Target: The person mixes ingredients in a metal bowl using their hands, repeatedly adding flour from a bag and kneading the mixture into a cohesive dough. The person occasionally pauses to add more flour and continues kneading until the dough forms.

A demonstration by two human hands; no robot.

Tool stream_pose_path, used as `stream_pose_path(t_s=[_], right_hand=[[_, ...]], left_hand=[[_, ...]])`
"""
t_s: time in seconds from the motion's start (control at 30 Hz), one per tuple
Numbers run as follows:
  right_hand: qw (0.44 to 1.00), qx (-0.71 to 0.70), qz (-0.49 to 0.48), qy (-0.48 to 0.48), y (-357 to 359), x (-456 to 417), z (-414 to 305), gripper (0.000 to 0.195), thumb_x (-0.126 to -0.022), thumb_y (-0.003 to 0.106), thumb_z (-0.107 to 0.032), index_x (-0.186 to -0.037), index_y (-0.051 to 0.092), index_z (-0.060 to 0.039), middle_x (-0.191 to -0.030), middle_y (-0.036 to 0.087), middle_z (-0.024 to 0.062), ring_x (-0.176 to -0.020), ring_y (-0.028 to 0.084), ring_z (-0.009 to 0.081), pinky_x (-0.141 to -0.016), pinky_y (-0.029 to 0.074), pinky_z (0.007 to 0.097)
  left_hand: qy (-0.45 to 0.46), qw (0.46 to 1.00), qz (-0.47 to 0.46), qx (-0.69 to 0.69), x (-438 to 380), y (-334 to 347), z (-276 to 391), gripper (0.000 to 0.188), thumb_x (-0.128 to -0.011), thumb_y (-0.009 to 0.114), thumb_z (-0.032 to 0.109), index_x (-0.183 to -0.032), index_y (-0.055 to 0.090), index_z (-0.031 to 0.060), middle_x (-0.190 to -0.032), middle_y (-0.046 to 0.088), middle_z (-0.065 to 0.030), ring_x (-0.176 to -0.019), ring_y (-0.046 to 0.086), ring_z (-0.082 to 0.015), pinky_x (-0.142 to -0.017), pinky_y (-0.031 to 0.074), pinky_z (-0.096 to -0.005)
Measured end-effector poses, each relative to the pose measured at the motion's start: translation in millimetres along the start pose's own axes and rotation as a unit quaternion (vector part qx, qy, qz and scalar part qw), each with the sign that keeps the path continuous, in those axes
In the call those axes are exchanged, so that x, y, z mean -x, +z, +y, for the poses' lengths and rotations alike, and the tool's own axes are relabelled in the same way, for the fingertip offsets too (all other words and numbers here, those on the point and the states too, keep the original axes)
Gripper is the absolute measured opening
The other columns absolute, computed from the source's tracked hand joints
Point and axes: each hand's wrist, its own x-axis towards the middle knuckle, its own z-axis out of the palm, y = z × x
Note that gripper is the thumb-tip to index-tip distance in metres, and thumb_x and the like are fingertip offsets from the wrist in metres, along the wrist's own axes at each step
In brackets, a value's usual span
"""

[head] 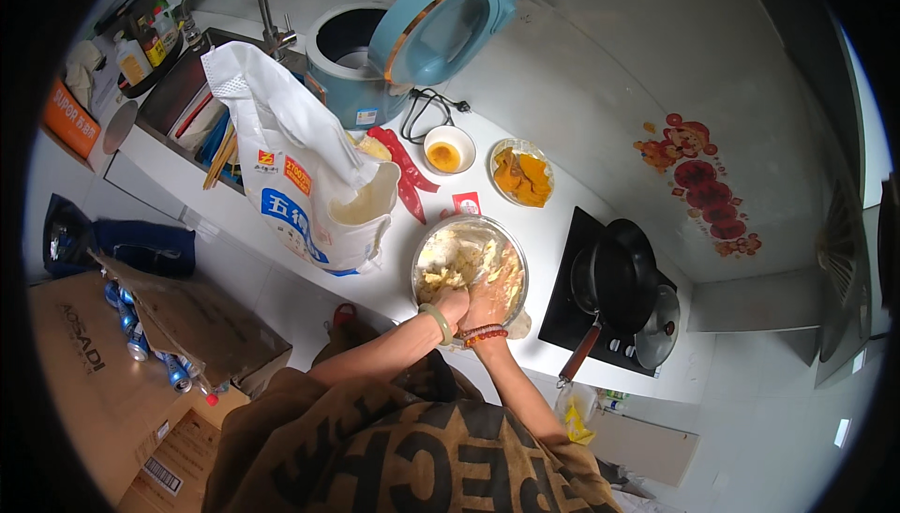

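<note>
A round metal bowl stands at the counter's front edge, with white flour and yellow, crumbly dough inside. Both my hands reach into its near side, close together. My left hand, below a pale green bangle, has its fingers bent down into the mixture, their tips hidden. Beside it, my right hand wears red bead bracelets at the wrist. Dough coats its fingers and blends with them, so their grip is unclear. Left of the bowl stands an open flour sack, white with blue and red print.
Behind the bowl are red peppers, a small bowl with yellow residue and a plate of cooked pumpkin. A blue rice cooker has its lid raised. To the right, a black wok rests on the cooktop, its handle jutting frontward.
</note>
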Motion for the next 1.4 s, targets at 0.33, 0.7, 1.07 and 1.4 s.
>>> stream_pose_path(t_s=[0.33, 0.7, 1.07, 1.4], right_hand=[[0.975, 0.085, -0.186, -0.091, 2.2, 1.6, 32.9, 0.097, -0.077, 0.068, -0.025, -0.15, 0.008, -0.0006, -0.154, -0.005, 0.0274, -0.143, -0.001, 0.0442, -0.116, 0.003, 0.0488], [0.954, 0.251, -0.127, -0.101, -6.1, -18.3, 12.7, 0.064, -0.074, 0.068, -0.028, -0.135, 0.052, -0.0243, -0.158, -0.008, 0.0151, -0.143, -0.005, 0.0446, -0.112, 0.001, 0.0624], [0.956, 0.201, -0.166, -0.134, -2.7, -2.9, 19.8, 0.059, -0.085, 0.055, -0.02, -0.142, 0.041, -0.0122, -0.158, -0.005, 0.0133, -0.146, -0.006, 0.0329, -0.116, -0.001, 0.0517], [0.96, -0.162, -0.227, 0.005, -16.8, 14.4, 23.1, 0.064, -0.089, 0.054, -0.013, -0.148, 0.028, -0.0078, -0.155, 0.015, 0.0202, -0.143, 0.017, 0.0342, -0.117, 0.014, 0.0435]], left_hand=[[-0.046, 0.998, -0.034, -0.028, -66.2, -15.2, -9.9, 0.035, -0.093, 0.05, 0.008, -0.127, 0.049, -0.0014, -0.108, 0.064, -0.0146, -0.091, 0.065, -0.0257, -0.073, 0.057, -0.0428], [-0.032, 0.97, -0.225, 0.085, 18.0, -5.4, 27.0, 0.043, -0.096, 0.052, 0.017, -0.135, 0.042, 0.0026, -0.127, 0.055, -0.0132, -0.119, 0.052, -0.0275, -0.097, 0.045, -0.0463], [0.021, 0.998, -0.001, -0.052, 3.5, 13.9, 16.7, 0.039, -0.094, 0.039, 0.007, -0.129, 0.047, -0.0059, -0.12, 0.057, -0.0234, -0.104, 0.061, -0.031, -0.083, 0.053, -0.0414], [0.004, 0.998, -0.029, -0.055, -63.5, -0.8, -3.8, 0.052, -0.098, 0.05, 0.035, -0.128, 0.046, -0.0071, -0.113, 0.059, -0.0222, -0.098, 0.063, -0.0268, -0.078, 0.056, -0.0389]])
